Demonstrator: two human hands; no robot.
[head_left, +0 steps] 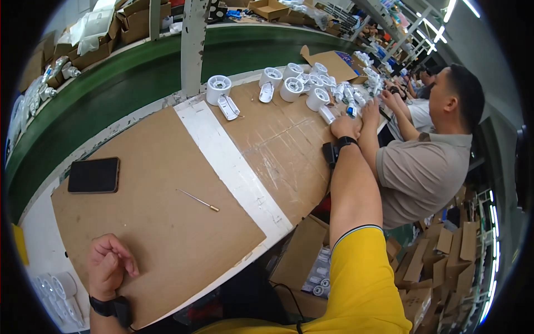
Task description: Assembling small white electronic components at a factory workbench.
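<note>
My left hand (111,264) rests over the cardboard sheet (161,145) at the near left, fingers curled in with nothing in them. On that sheet lie a thin screwdriver (197,200) with a brass-coloured handle and a black smartphone (93,175). My right arm stretches to the far right, where my right hand (345,128) is closed beside a white rectangular plastic housing (327,114); what its fingers hold, if anything, is hidden. White cylindrical lamp housings (218,89) stand in a group beyond, some with a small white box-shaped part (228,107) next to them.
A person in a beige shirt (428,167) works close to my right arm, hands (370,114) near mine. A green conveyor belt (245,53) runs behind the table, with a metal post (193,50) before it. Cartons (300,250) stand below; white parts (64,286) lie at the near left.
</note>
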